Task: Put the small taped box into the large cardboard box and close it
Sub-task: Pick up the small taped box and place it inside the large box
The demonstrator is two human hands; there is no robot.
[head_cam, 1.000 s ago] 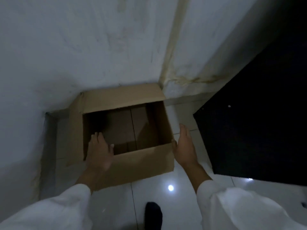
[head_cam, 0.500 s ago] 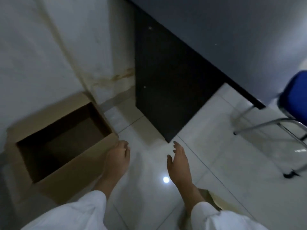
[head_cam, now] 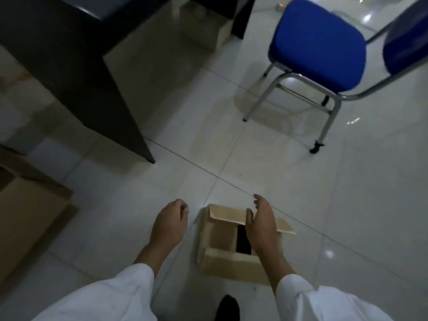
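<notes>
The job looks barely begun. The small box (head_cam: 240, 246) sits on the white tiled floor (head_cam: 301, 181) right in front of the person, its top flaps partly open with a dark gap showing; no tape is visible from here. The large cardboard box (head_cam: 27, 218) stands well apart at the left edge, only partly in view. Both hands are empty: the right hand (head_cam: 261, 225) hovers over the small box with fingers spread, the left hand (head_cam: 169, 224) hangs just beside it, fingers loosely curled. Lifting, carrying, placing and closing all remain. A dark desk panel (head_cam: 88, 84) and a blue chair (head_cam: 317, 45) stand beyond, neither blocking the path leftward.
</notes>
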